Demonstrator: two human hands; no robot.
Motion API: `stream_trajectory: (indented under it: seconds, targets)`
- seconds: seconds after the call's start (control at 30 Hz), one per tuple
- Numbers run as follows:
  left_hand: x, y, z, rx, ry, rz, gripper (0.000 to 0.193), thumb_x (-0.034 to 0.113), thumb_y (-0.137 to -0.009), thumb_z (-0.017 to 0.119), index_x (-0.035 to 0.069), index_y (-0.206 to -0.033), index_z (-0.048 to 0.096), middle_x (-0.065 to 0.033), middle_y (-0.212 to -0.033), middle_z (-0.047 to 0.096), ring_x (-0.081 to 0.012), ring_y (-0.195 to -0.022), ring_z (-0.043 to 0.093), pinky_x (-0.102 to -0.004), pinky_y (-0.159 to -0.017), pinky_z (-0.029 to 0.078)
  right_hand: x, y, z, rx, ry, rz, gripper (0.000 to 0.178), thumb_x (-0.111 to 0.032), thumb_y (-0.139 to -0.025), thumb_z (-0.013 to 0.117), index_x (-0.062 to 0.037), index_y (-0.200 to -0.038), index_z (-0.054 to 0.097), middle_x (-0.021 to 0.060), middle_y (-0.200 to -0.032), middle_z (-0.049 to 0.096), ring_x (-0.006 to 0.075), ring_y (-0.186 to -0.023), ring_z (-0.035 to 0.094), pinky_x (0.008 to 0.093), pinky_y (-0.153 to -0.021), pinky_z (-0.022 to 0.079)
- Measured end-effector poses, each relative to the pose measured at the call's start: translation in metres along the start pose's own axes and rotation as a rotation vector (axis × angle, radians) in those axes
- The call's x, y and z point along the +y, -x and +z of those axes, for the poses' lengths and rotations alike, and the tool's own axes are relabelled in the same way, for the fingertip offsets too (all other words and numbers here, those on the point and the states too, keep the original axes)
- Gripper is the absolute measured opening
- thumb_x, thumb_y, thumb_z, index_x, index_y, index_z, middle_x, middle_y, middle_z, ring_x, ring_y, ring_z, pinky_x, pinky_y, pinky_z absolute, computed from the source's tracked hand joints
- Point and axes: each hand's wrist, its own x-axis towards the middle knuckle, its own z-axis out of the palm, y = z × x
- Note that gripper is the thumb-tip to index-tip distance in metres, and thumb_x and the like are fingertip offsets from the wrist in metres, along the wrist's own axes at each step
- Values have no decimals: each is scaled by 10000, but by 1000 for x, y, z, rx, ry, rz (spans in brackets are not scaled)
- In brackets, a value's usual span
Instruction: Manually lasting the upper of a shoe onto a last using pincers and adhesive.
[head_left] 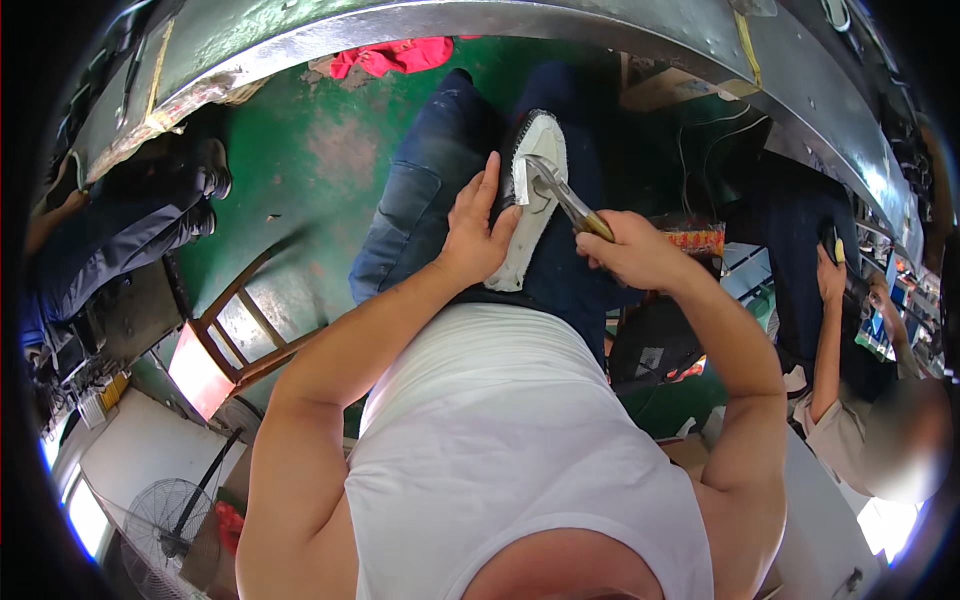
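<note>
A shoe (522,250) lies sole-up across my lap, its pale underside showing and a dark upper at its edge near the toe. My left hand (478,235) rests along the shoe's left side, thumb on the rim of the sole and fingers stretched toward the toe, steadying it. In my right hand (632,250) is a pair of pincers (572,203), grasped by the yellowish handles. Their metal jaws touch the front part of the sole beside a small white strip; whether they pinch it I cannot tell.
A metal-edged workbench (480,22) curves across the far side. Red cloth (395,57) lies on the green floor beneath. To my left are a wooden stool (245,330) and a fan (168,520). A co-worker's hand (830,275) is at the right; another person's legs (150,215) are at the left.
</note>
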Motion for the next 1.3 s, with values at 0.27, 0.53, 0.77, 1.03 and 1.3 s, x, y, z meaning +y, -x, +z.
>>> stream_trajectory:
  seconds: [0.27, 0.53, 0.77, 1.03, 1.3]
  targets:
    - [34, -11, -21, -196, -226, -5, 601, 191, -1005, 457, 262, -1555, 225, -368, -1474, 283, -513, -1317, 390, -443, -1069, 408, 31, -8, 44, 12, -605, 119, 217, -191, -948, 603, 15, -1011, 633, 53, -799, 647, 115, -675, 608, 259, -546, 484]
    - [38, -17, -20, -252, -309, -51, 530, 252, -1021, 399, 331, -1529, 272, -358, -1479, 266, -511, -1213, 502, -472, -1009, 463, -6, -15, 1, 314, 39, -215, 416, -357, -1004, 502, 40, -940, 610, 216, -749, 636, 360, -730, 648, 425, -635, 502]
    - [41, -13, -26, -327, -339, -69, 559, 239, -1016, 417, 323, -1538, 238, -346, -1496, 250, -496, -1213, 507, -473, -1003, 465, -5, -27, -3, 195, 233, -122, 505, -412, -1008, 468, 40, -824, 600, 255, -756, 625, 439, -767, 621, 469, -705, 486]
    - [20, -6, -7, -141, -96, -138, 794, 285, -992, 503, -95, -1507, 32, -346, -1531, 206, -443, -1422, 281, -401, -1152, 301, -3, -8, 22, 288, 271, -310, 426, -376, -1001, 480, 25, -910, 594, 251, -795, 641, 446, -809, 625, 491, -727, 487]
    - [13, -6, -20, -299, -31, -135, 935, 324, -957, 601, -48, -1531, -36, -260, -1606, 64, -321, -1512, 64, -376, -1211, 129, 10, 8, 52, 247, 430, -139, 406, -387, -996, 493, -1, -921, 592, 216, -867, 658, 421, -835, 640, 508, -748, 490]
